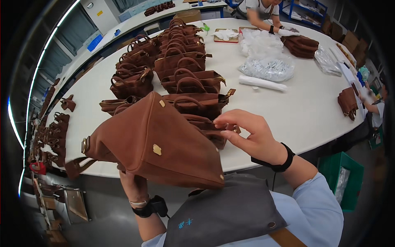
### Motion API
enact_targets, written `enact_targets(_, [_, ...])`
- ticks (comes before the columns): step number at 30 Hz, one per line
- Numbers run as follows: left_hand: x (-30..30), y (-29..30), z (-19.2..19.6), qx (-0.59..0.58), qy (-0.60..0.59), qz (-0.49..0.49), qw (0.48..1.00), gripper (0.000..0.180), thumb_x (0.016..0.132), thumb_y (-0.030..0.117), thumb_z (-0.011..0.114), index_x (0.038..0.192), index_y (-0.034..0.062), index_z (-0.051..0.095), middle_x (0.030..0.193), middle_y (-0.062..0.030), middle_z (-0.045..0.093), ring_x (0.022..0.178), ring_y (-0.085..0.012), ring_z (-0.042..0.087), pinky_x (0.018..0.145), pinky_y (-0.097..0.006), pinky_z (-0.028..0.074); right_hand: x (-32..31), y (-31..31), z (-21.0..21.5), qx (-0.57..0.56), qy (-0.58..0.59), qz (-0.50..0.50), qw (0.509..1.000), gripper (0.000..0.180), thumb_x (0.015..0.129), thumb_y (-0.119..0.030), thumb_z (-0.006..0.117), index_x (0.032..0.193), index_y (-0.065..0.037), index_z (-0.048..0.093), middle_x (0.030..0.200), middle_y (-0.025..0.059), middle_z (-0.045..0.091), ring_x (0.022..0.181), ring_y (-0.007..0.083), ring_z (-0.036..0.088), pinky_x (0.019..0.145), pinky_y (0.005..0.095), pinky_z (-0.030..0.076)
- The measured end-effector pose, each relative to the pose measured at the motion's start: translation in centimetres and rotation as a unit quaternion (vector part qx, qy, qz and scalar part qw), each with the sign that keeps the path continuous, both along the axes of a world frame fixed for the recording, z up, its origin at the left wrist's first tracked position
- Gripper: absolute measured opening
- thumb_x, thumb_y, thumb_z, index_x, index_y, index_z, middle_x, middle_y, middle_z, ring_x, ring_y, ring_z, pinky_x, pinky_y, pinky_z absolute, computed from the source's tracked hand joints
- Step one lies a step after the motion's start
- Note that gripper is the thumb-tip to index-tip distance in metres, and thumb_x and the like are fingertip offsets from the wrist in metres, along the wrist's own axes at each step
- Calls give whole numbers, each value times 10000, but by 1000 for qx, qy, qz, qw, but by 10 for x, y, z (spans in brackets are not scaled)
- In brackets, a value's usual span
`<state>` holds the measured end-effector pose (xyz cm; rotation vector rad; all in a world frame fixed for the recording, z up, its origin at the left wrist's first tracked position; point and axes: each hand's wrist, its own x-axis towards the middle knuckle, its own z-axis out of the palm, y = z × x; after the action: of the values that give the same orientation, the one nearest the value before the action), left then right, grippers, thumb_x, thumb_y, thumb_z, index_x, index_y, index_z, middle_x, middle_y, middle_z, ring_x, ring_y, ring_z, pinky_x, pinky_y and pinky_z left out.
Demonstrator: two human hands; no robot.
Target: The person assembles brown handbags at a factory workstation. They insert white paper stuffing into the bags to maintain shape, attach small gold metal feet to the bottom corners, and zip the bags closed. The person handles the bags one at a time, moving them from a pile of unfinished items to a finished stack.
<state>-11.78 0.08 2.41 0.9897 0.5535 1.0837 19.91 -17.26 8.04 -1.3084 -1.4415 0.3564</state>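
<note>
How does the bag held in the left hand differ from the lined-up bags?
The held bag is tipped, base toward the camera; the lined-up bags stand on the table. The held bag shows gold studs on its base; the lined-up bags' bases are hidden. All are brown.

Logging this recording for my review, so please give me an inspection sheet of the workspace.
Surface: white table with a rounded edge.
Job's things: brown handbag held up tilted, gold-coloured base studs showing; rows of similar bags behind it.
Clutter: clear plastic bags and a white roll.
Grippers: bare left hand holds the handbag, fingers mostly hidden; right hand beside it, thumb and index apart, contact unclear.
Cables: thin dark cord below the right wristband.
Surroundings: gloved co-worker opposite; green crate at right.
</note>
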Motion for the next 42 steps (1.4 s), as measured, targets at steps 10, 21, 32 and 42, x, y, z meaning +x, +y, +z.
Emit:
enact_targets(10, [40, -25, 14, 85, 16, 33, 996, 462, 863, 278, 763, 1175, 44, 515, 1107, -41, 589, 998, -182, 631, 793, -327, 552, -39, 2, 46, 183, -93, -56, 977, 243, 840, -21, 729, 1073, 25, 680, 934, 146, 659, 762, 281, 644, 648, 347, 523])
enact_targets(21, [28, -10, -11, 205, 101, 105, 968, 436, 884, 289, 706, 1170, 38, 491, 1209, -62, 503, 1099, -174, 542, 921, -353, 481, -31, -31, 40, 181, -156, -111, 965, 232, 839, -5, 716, 1054, 48, 650, 868, 137, 631, 702, 279, 633, 578, 352, 518])
enact_targets(32, [32, -10, -11, 207, 108, 0, 972, 648, 854, 392, 764, 1266, 12, 437, 1265, -81, 494, 1198, -228, 514, 1006, -389, 449, -32, -48, 46, 227, -228, -146, 936, 235, 746, 44, 729, 969, 45, 652, 813, 81, 594, 652, 210, 584, 522, 325, 485])
enact_targets(42, [49, -6, -4, 145, 64, -166, 973, 515, 873, 286, 709, 1237, 26, 454, 1326, -103, 515, 1212, -250, 536, 1035, -389, 439, -7, -51, 43, -59, 300, 191, 933, 23, 843, -1, 663, 822, 1, 655, 734, 30, 575, 619, 88, 494, 512, 256, 372])
